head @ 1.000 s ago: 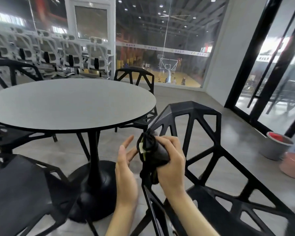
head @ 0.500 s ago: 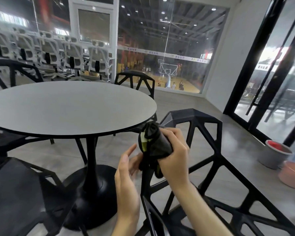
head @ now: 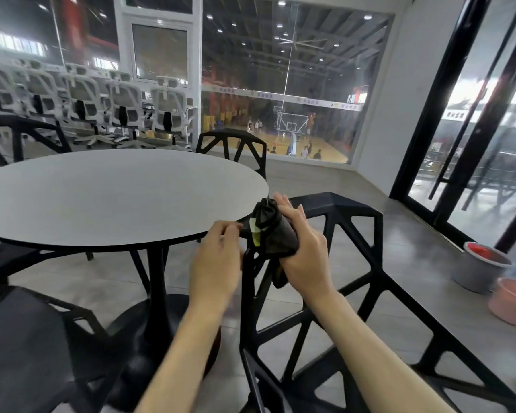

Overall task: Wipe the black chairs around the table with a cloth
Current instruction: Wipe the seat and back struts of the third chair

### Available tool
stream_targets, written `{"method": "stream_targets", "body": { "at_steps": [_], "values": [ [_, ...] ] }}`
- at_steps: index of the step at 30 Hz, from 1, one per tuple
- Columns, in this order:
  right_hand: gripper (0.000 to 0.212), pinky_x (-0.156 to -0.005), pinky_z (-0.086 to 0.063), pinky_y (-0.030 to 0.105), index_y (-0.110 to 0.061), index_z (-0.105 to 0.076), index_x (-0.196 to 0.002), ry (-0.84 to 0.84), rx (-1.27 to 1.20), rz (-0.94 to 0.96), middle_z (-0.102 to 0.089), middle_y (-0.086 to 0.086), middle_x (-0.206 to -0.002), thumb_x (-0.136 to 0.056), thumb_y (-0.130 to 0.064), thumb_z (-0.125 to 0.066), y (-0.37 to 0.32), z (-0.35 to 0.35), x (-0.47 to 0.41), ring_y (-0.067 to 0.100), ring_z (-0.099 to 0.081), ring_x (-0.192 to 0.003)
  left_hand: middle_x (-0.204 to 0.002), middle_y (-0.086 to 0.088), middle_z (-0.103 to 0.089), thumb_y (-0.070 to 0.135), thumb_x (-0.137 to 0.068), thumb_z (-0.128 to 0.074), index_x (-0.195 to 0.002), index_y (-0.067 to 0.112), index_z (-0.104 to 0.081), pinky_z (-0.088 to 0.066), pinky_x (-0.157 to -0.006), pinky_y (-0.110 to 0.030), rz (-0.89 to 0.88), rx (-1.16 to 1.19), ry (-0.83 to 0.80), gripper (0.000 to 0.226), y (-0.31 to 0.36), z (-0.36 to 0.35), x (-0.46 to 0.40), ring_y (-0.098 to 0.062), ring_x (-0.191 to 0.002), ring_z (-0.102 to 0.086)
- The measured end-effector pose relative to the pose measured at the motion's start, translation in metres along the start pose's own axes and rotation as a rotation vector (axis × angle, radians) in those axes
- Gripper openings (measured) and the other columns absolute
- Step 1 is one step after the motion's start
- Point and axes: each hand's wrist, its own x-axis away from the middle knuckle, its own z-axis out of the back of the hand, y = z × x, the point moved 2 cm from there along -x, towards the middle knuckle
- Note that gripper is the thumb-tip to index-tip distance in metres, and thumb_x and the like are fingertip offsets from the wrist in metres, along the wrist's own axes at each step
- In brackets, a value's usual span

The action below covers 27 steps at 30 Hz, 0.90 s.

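Observation:
A dark cloth (head: pixel 270 234) with a yellow-green edge is wrapped over the top front corner of the nearest black lattice chair (head: pixel 352 211). My right hand (head: pixel 306 254) grips the cloth from the right, fingers laid over its top. My left hand (head: pixel 218 260) is just left of it, its curled fingers pinching the cloth's left edge. A second black chair (head: pixel 233 140) stands behind the round grey table (head: pixel 116 189). A third (head: pixel 27 341) is at the lower left, and another chair back (head: pixel 18 126) shows at the far left.
The table's black pedestal (head: pixel 158 293) stands between the chairs. A grey bucket (head: pixel 483 266) and a pink tub (head: pixel 513 302) sit on the floor at right by black-framed glass doors (head: pixel 423 114). Several white office chairs (head: pixel 125 105) line the back left.
My right hand has slid the cloth up the chair's frame toward the table edge. My left hand, open beside it before, has risen and closed its fingers on the cloth's left edge.

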Motion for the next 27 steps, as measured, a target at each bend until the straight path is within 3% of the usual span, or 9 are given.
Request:
{"method": "stream_targets", "body": {
  "at_steps": [3, 5, 7, 10, 13, 15, 18, 21, 27],
  "values": [
    [0.052, -0.13, -0.011, 0.035, -0.023, -0.057, -0.139, -0.057, 0.065, 0.019, -0.054, -0.002, -0.153, -0.093, -0.001, -0.069, 0.012, 0.012, -0.011, 0.008, -0.032, -0.152, -0.109, 0.002, -0.067, 0.059, -0.107, -0.019, -0.116, 0.026, -0.063, -0.046, -0.093, -0.041, 0.014, -0.11, -0.166, 0.057, 0.028, -0.032, -0.031, -0.02, -0.11, -0.06],
    [0.049, -0.13, -0.011, 0.04, -0.025, -0.056, -0.14, -0.06, 0.119, 0.012, -0.054, -0.005, -0.152, -0.096, -0.006, -0.066, 0.025, 0.016, -0.024, 0.01, -0.029, -0.154, -0.143, 0.002, -0.059, 0.092, -0.085, -0.006, -0.147, 0.035, -0.049, -0.036, -0.117, -0.044, 0.042, 0.007, -0.287, 0.095, 0.032, -0.051, -0.039, -0.018, -0.137, -0.05],
    [0.047, -0.13, -0.01, 0.044, -0.024, -0.055, -0.14, -0.076, 0.197, 0.018, -0.056, -0.005, -0.151, -0.097, -0.007, -0.064, 0.04, 0.021, -0.042, 0.012, -0.027, -0.155, -0.157, 0.003, -0.047, 0.107, -0.062, -0.001, -0.158, 0.043, -0.031, -0.029, -0.123, -0.046, 0.092, 0.026, -0.385, 0.119, 0.021, -0.06, -0.044, -0.02, -0.147, -0.041],
    [0.038, -0.129, -0.013, 0.047, -0.024, -0.058, -0.129, -0.024, 0.27, -0.081, -0.064, -0.001, -0.138, -0.097, -0.004, -0.056, 0.071, 0.035, -0.067, 0.021, -0.04, -0.148, -0.169, 0.009, -0.027, 0.094, -0.08, -0.001, -0.163, 0.047, -0.009, -0.026, -0.125, -0.053, 0.079, -0.068, -0.429, 0.095, 0.017, -0.057, -0.04, -0.012, -0.146, -0.036],
    [0.027, -0.106, -0.045, 0.058, -0.025, -0.057, -0.113, 0.221, 0.266, -0.371, -0.061, -0.007, -0.106, -0.095, -0.005, -0.054, 0.107, 0.06, -0.074, 0.027, -0.054, -0.114, -0.168, 0.013, -0.026, 0.079, -0.093, -0.005, -0.164, 0.039, -0.017, -0.017, -0.125, -0.041, 0.004, -0.226, -0.42, 0.082, 0.018, -0.059, -0.037, -0.006, -0.148, -0.03],
    [0.024, -0.096, -0.054, 0.043, -0.024, -0.059, -0.115, 0.315, 0.19, -0.46, -0.062, -0.002, -0.108, -0.095, -0.01, -0.058, 0.113, 0.059, -0.075, 0.025, -0.059, -0.109, -0.165, 0.012, -0.035, 0.08, -0.093, -0.006, -0.161, 0.037, -0.029, -0.018, -0.125, -0.041, -0.019, -0.271, -0.395, 0.084, 0.02, -0.059, -0.037, -0.015, -0.155, -0.026],
    [0.032, -0.084, -0.051, 0.017, -0.016, -0.064, -0.123, 0.179, 0.157, -0.212, -0.07, 0.004, -0.112, -0.092, -0.009, -0.068, 0.078, 0.024, -0.073, 0.017, -0.068, -0.102, -0.145, 0.001, -0.06, 0.082, -0.092, -0.002, -0.145, 0.033, -0.053, -0.035, -0.119, -0.049, -0.065, -0.402, -0.326, 0.088, 0.017, -0.061, -0.037, -0.028, -0.138, -0.051],
    [0.027, -0.075, -0.056, 0.025, -0.016, -0.065, -0.119, 0.076, 0.108, 0.03, -0.072, 0.0, -0.1, -0.093, -0.018, -0.068, 0.052, 0.005, -0.065, 0.016, -0.07, -0.087, -0.107, -0.001, -0.073, 0.085, -0.088, 0.005, -0.121, 0.03, -0.063, -0.048, -0.101, -0.049, -0.141, -0.507, -0.256, 0.094, 0.015, -0.06, -0.035, -0.027, -0.108, -0.066],
    [0.032, -0.071, -0.053, 0.028, -0.019, -0.061, -0.121, 0.203, 0.317, -0.229, -0.068, 0.004, -0.1, -0.091, -0.008, -0.063, 0.13, 0.053, -0.072, 0.023, -0.067, -0.089, -0.112, 0.01, -0.066, 0.092, -0.083, 0.004, -0.13, 0.031, -0.058, -0.042, -0.093, -0.04, -0.109, -0.499, -0.327, 0.099, 0.014, -0.058, -0.036, -0.017, -0.105, -0.065]
  ]
}}
